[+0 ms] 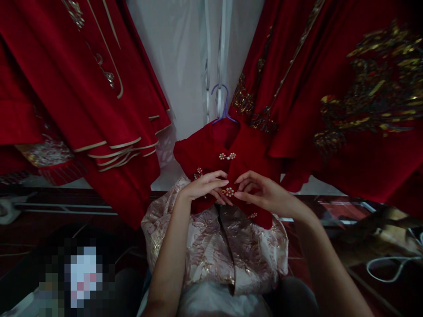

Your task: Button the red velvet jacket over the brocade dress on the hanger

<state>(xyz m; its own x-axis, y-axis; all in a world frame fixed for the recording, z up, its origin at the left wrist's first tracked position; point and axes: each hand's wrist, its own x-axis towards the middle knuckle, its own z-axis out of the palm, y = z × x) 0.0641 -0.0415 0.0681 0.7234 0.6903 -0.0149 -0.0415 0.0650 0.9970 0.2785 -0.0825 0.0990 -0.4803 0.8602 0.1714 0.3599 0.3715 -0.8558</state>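
Observation:
A short red jacket (205, 145) with pearl-beaded flower clasps hangs from a purple hanger (225, 105) in front of me. My left hand (208, 185) lies against its front, fingers stretched out and apart, around the left side of a beaded clasp (228, 191). From the right comes my right hand (264, 193), its fingers bent and apart. One of its fingertips touches the edge of that clasp. Another beaded clasp (227, 156) sits higher, joined across the front. Under the jacket spreads a pale gold brocade skirt (205, 246) with a dark slit down its middle.
Red garments with cream trim (109, 101) hang at the left. At the right hangs a red garment with gold sequin embroidery (373, 88). White metal poles (213, 53) stand behind. A white cord loop (385, 268) lies at the lower right, and a pixelated patch covers the lower left.

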